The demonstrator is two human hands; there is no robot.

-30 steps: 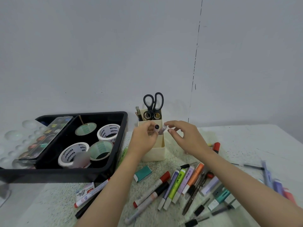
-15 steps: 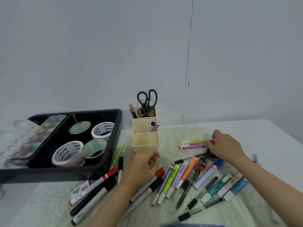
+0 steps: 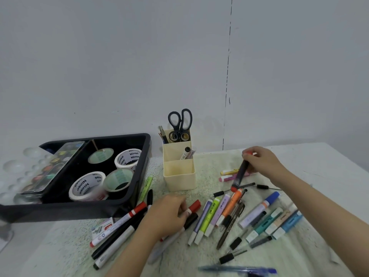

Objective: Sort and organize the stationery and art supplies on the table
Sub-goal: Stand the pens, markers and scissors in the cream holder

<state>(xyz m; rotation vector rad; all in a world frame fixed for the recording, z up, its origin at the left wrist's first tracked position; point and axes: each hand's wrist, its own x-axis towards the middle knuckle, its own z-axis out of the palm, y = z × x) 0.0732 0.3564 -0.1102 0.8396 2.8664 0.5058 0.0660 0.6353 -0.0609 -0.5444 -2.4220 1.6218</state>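
My right hand (image 3: 261, 162) pinches the top of a dark pen with red ends (image 3: 240, 173), holding it tilted above the table right of the cream pen holder (image 3: 178, 172). My left hand (image 3: 167, 213) lies over two markers, its fingers curled on the red-capped marker (image 3: 193, 206) and the black-capped marker (image 3: 190, 218). A row of highlighters (image 3: 215, 214) and many loose pens lie between my hands. The pen holder's rear slot holds scissors (image 3: 180, 124), and a white marker (image 3: 185, 152) leans in its middle slot.
A black tray (image 3: 137, 188) at the left holds several tape rolls (image 3: 87, 185) and a paint palette (image 3: 50, 166). More markers (image 3: 117, 226) lie in front of it. Teal and blue highlighters (image 3: 277, 222) lie at the right, a blue pen (image 3: 237, 269) near the front edge.
My right hand has lifted the dark red-ended pen off the table. My left hand has settled onto the red-capped and black-capped markers. A second ago both hands were at the pen holder.
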